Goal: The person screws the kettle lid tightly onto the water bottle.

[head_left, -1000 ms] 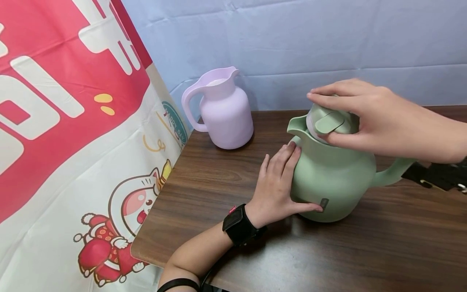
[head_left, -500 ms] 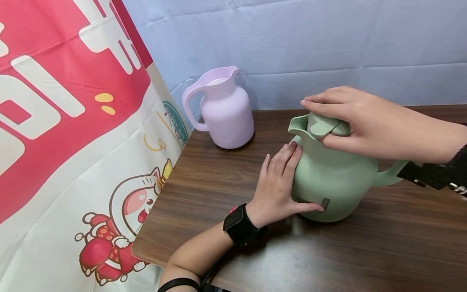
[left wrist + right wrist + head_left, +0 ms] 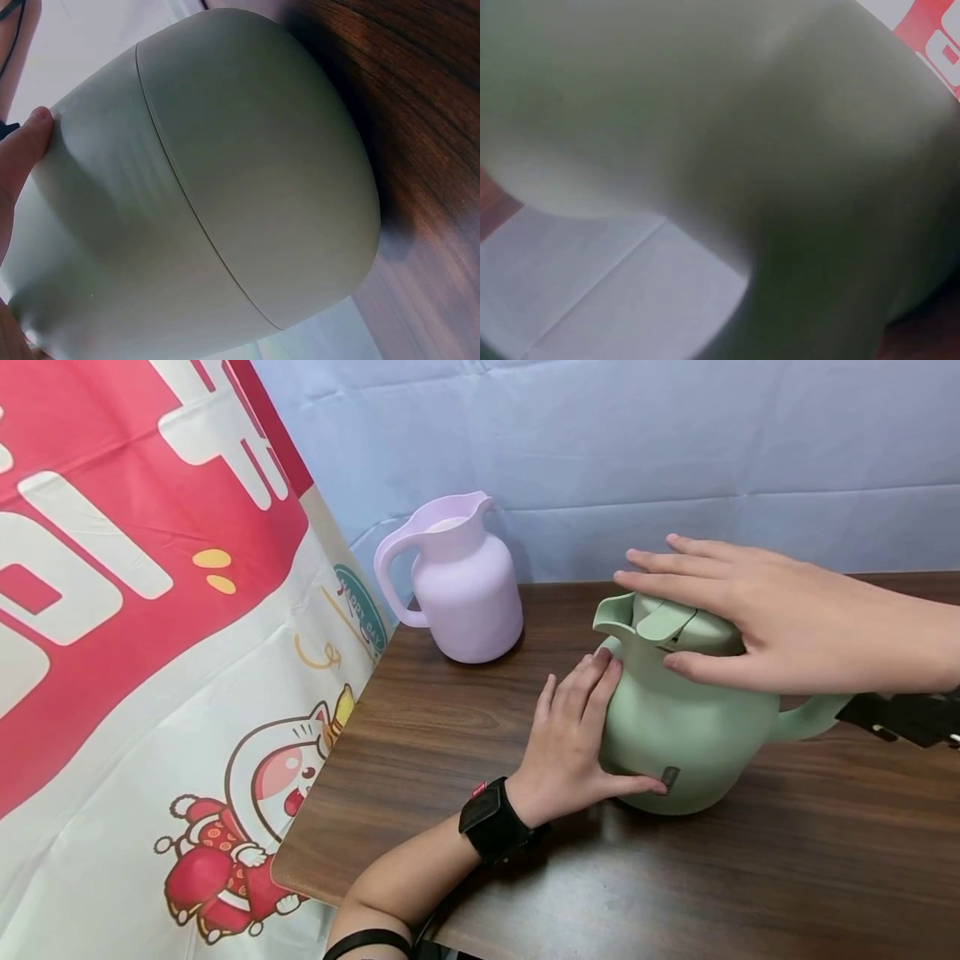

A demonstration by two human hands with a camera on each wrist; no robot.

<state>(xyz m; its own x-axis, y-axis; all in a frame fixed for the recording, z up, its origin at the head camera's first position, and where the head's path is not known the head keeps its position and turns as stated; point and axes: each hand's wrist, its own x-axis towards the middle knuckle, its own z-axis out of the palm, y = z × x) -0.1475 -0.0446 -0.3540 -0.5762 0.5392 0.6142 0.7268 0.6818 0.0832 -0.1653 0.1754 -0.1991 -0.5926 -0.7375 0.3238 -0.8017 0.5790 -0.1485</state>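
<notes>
A light green vacuum jug (image 3: 690,743) stands upright on the wooden table. My left hand (image 3: 566,747) rests spread on its left side, with the fingers near the neck and the thumb extended across the front. The left wrist view shows the jug's lower body (image 3: 255,165) close up. Over the jug's mouth sits its green lid (image 3: 705,631), partly hidden beneath my right hand (image 3: 780,610). The right hand's fingers are straight above the lid, and its thumb lies beside the rim. Whether the palm touches the lid I cannot tell. The green handle (image 3: 810,718) points right.
A lilac jug (image 3: 468,593) stands at the back left of the wooden table (image 3: 435,743). A pale blue cloth (image 3: 637,452) hangs behind. A printed red and white cloth (image 3: 97,610) hangs along the table's left side.
The lid was tilted with its pale side showing; it now sits lower in the mouth. My right hand came down, then its fingers spread and straightened. My left hand stayed put.
</notes>
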